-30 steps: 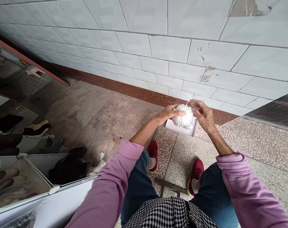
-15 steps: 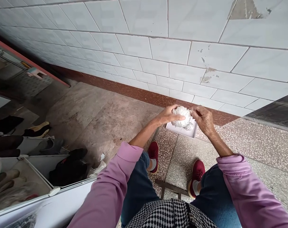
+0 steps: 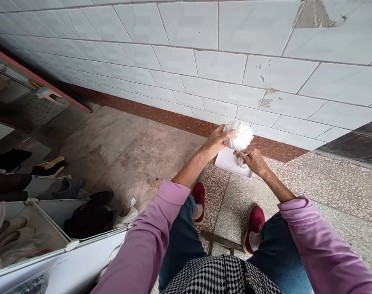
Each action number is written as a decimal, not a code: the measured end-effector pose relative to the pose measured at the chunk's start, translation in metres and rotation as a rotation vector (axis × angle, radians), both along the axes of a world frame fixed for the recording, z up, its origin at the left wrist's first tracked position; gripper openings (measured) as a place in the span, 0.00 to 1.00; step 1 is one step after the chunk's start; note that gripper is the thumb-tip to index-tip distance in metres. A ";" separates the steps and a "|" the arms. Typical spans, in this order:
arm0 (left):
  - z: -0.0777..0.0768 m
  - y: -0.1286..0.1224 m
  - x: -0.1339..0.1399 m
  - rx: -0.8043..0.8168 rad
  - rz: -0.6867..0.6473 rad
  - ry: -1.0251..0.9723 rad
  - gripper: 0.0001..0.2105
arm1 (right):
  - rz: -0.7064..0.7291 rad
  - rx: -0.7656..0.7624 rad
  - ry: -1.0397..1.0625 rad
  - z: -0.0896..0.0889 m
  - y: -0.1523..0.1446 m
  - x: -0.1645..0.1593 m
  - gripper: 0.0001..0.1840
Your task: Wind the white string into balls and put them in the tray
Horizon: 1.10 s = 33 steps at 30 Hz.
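My left hand grips a white, ruffled pom-pom-like ball, its thumb laid over the front and the other fingers behind. Just below the ball, my right hand is closed with thumb and fingertips pinched together. Whatever lies in that pinch is too small to make out. Beneath both hands a shallow white tray rests on the speckled floor against the wall. In it, partly covered by my right hand, sits a small greyish-white ball that looks like wound thread.
A tiled wall with a brown skirting rises in front. To the left stands an open rack holding shoes and bags, with a dark shoe beyond it. Between my red shoes is a low wooden bar.
The white ball has risen and turned in my left hand, its ruffled side now showing. My right hand has moved left and down, from the ball's right side to beneath it.
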<state>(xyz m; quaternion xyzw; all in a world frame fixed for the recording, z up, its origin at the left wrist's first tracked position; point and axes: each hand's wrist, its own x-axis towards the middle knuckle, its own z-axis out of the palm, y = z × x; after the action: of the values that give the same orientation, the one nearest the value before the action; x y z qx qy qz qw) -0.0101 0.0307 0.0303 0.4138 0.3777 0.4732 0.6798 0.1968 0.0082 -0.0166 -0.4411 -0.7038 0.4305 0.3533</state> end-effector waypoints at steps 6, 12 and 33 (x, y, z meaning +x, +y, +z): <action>-0.008 0.012 -0.003 0.110 0.233 0.338 0.38 | 0.104 -0.188 0.156 0.021 -0.019 -0.007 0.28; -0.014 0.013 -0.005 0.316 0.284 0.684 0.36 | 0.066 -0.184 0.186 0.032 -0.021 0.005 0.29; -0.015 -0.010 0.062 0.091 -0.496 0.386 0.36 | -0.321 0.094 0.095 0.047 -0.048 0.069 0.36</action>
<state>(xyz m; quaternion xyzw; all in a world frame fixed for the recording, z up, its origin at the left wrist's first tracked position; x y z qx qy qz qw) 0.0521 0.0204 0.0150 0.6055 0.3659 0.2219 0.6710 0.2661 -0.0393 0.0308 -0.5100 -0.6260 0.3558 0.4705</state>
